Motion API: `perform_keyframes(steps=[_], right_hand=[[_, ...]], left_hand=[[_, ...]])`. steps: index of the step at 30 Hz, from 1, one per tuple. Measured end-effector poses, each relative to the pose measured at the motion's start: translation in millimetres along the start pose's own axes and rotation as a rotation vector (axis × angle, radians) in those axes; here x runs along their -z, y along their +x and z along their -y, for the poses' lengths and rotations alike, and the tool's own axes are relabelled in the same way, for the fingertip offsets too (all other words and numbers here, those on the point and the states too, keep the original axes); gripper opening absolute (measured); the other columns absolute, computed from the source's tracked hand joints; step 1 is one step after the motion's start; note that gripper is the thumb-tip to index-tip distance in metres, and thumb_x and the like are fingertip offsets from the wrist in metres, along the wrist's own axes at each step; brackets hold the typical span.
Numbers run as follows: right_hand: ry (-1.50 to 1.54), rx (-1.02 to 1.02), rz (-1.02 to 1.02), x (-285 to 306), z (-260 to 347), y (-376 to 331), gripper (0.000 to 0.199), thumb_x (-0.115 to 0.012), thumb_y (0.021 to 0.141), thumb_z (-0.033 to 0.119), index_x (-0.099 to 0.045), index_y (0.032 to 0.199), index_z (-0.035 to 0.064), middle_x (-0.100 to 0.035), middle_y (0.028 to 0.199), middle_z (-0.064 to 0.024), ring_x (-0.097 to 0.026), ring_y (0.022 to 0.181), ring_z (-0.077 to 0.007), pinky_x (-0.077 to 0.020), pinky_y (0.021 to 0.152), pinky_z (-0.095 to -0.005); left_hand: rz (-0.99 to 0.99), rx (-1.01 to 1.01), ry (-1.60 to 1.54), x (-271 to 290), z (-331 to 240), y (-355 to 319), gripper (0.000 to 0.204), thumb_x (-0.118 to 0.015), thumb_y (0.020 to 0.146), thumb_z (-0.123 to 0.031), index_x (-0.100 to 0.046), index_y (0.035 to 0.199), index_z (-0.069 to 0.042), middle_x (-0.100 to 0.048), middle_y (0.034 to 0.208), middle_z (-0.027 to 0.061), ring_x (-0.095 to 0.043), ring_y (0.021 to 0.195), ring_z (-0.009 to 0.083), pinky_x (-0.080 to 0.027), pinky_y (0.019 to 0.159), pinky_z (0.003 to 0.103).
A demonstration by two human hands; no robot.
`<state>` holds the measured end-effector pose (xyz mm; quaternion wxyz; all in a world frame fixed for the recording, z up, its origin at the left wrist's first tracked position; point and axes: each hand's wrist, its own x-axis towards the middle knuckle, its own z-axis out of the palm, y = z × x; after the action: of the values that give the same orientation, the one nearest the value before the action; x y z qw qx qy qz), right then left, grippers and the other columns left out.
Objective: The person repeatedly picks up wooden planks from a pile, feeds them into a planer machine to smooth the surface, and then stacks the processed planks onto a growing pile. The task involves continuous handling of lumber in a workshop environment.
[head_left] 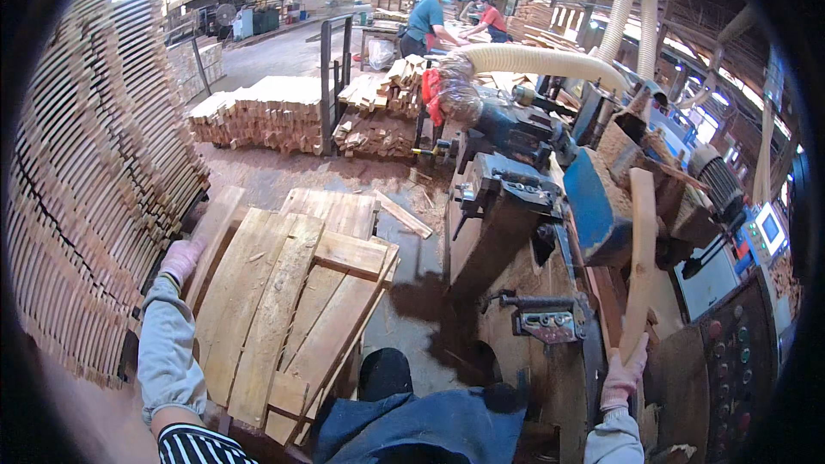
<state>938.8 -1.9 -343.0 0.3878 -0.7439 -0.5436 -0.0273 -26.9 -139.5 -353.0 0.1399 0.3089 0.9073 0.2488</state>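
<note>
My left hand (pixel 182 259), in a pale pink glove, is closed on the outer edge of a wooden plank (pixel 216 236). That plank stands tilted along the left side of a stack of boards (pixel 249 292); part of the fingers is hidden. At the right, my gloved right hand (pixel 624 375) grips the near end of a long, narrow wooden board (pixel 641 249). The board points away from me, along the machine's work surface beside a blue metal guard (pixel 593 206). A short crosswise board (pixel 351 254) lies on top of the stack.
Tall stacked wood strips (pixel 94 180) rise at the left. A woodworking machine (pixel 507 189) with a ribbed hose (pixel 541 60) fills the right, near a button panel (pixel 730 361). Wood piles (pixel 258 112) stand beyond. Two people (pixel 425 21) work at the back. A loose strip (pixel 404 213) lies on the floor.
</note>
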Motion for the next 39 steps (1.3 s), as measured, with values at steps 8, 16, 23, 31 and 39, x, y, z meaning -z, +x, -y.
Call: perform_keyframes(steps=[8, 16, 23, 31, 39], right_hand=[[-0.292, -0.080, 0.211, 167.8, -18.6, -159.9, 0.076, -0.075, 0.081, 0.021, -0.049, 0.150, 0.0021, -0.057, 0.141, -0.0251, -0.052, 0.133, -0.0421, -0.0382, 0.116, -0.0481], [-0.451, 0.348, 0.329, 227.2, -85.1, -193.3, 0.055, -0.073, 0.081, 0.019, -0.058, 0.132, 0.0020, -0.063, 0.123, -0.0251, -0.057, 0.120, -0.0437, -0.0448, 0.108, -0.0508], [-0.157, 0.518, 0.181, 86.8, -25.3, -46.1, 0.016, -0.065, 0.086, 0.018, -0.063, 0.096, 0.0050, -0.062, 0.092, -0.0184, -0.059, 0.093, -0.0414, -0.0470, 0.081, -0.0533], [0.440, 0.487, 0.464, 20.4, 86.5, -24.7, 0.069, -0.076, 0.087, 0.043, -0.059, 0.142, 0.0044, -0.060, 0.141, -0.0218, -0.053, 0.137, -0.0365, -0.0411, 0.117, -0.0440], [-0.115, 0.192, 0.357, 165.1, 49.3, -138.8, 0.093, -0.083, 0.068, 0.024, -0.046, 0.151, 0.0037, -0.062, 0.127, -0.0227, -0.060, 0.119, -0.0405, -0.0488, 0.105, -0.0461]], left_hand=[[0.341, -0.139, 0.229, -9.3, -71.0, -82.2, 0.058, -0.065, 0.092, -0.044, -0.069, 0.118, 0.007, -0.073, 0.104, 0.0217, -0.069, 0.094, 0.0283, -0.054, 0.082, 0.041], [0.404, -0.275, 0.082, -1.1, -93.5, -110.4, 0.042, -0.080, 0.082, -0.024, -0.073, 0.112, 0.006, -0.076, 0.091, 0.0131, -0.071, 0.075, 0.0256, -0.058, 0.069, 0.039], [0.267, -0.333, -0.685, 6.9, -182.4, -144.0, 0.032, -0.074, 0.089, -0.029, -0.075, 0.106, -0.002, -0.075, 0.098, 0.0097, -0.072, 0.082, 0.0222, -0.058, 0.072, 0.038], [0.658, -0.406, -1.136, -179.5, -396.8, -286.0, 0.049, -0.074, 0.095, -0.042, -0.069, 0.120, -0.001, -0.072, 0.103, 0.0098, -0.069, 0.087, 0.0207, -0.059, 0.077, 0.037], [1.331, -0.364, -1.080, -289.4, -484.3, -487.7, 0.050, -0.078, 0.093, -0.038, -0.061, 0.128, -0.007, -0.065, 0.096, 0.0028, -0.063, 0.083, 0.0139, -0.055, 0.064, 0.031]])
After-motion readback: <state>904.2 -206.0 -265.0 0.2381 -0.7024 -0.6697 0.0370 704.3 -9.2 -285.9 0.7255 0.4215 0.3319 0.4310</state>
